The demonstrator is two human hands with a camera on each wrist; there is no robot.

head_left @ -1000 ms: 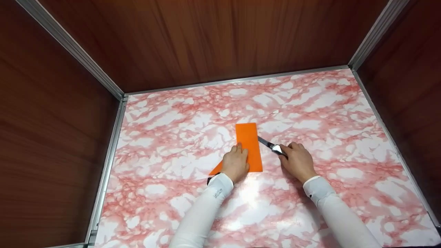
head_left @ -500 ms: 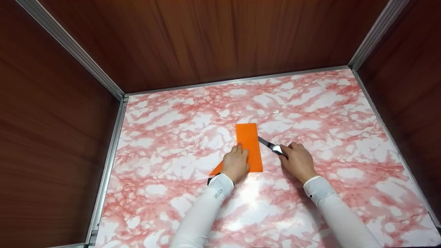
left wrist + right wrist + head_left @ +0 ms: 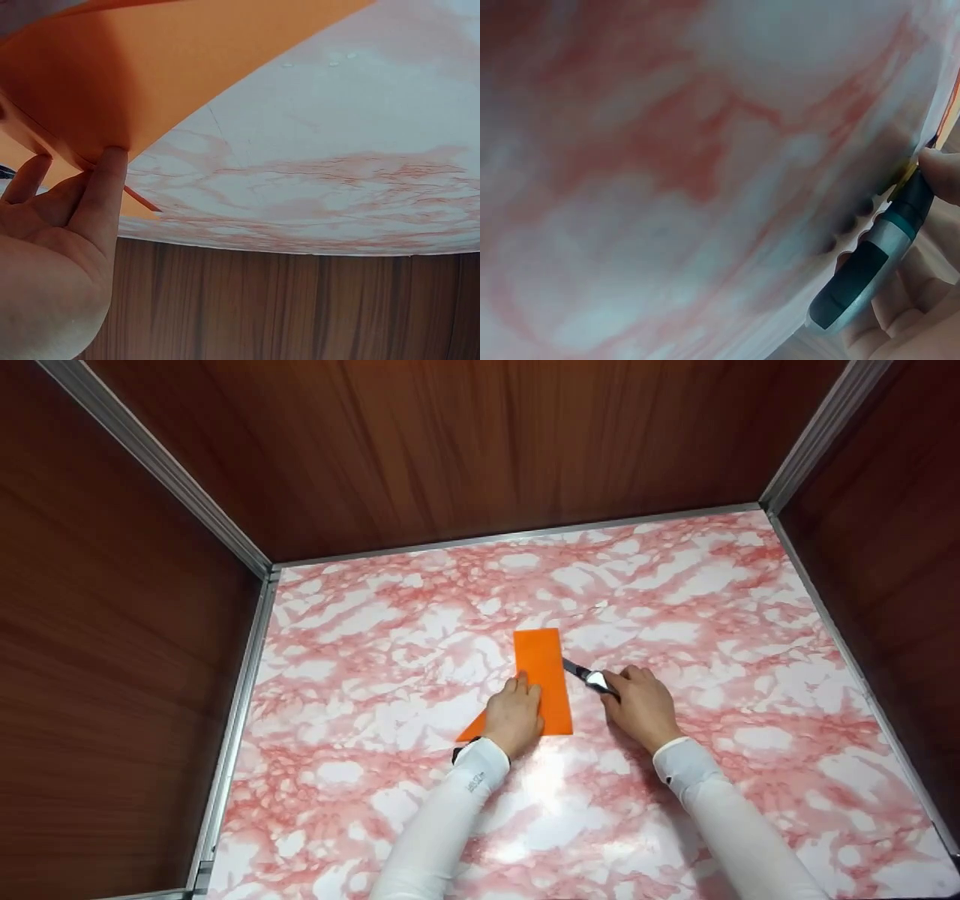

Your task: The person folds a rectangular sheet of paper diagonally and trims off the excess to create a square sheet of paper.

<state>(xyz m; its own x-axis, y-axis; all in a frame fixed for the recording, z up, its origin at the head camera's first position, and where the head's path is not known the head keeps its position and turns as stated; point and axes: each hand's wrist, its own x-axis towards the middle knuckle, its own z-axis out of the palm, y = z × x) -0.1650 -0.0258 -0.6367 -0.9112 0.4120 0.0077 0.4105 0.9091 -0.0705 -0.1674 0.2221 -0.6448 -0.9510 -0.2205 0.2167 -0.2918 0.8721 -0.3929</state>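
A folded orange sheet of paper (image 3: 538,649) lies on the table, its upright strip on the right and a slanting corner showing at the lower left. My left hand (image 3: 514,715) rests on it, fingers stretched forward. From the left wrist, the fingertips touch the orange paper (image 3: 187,56) where its layers fold over. In my right hand (image 3: 642,706) I grip a utility knife (image 3: 598,682) with a black and silver handle. Its dark blade meets the paper's right edge, and the tip is hidden there. Up close, my right fingers wrap the knife handle (image 3: 862,274).
The table (image 3: 360,682) has a red and white marbled surface. Brown wood-grain panels (image 3: 450,450) in metal framing stand at the back, left and right.
My right hand has shifted slightly to the left with the utility knife, and less of the blade shows at the paper's edge. My left hand and the paper stay practically still.
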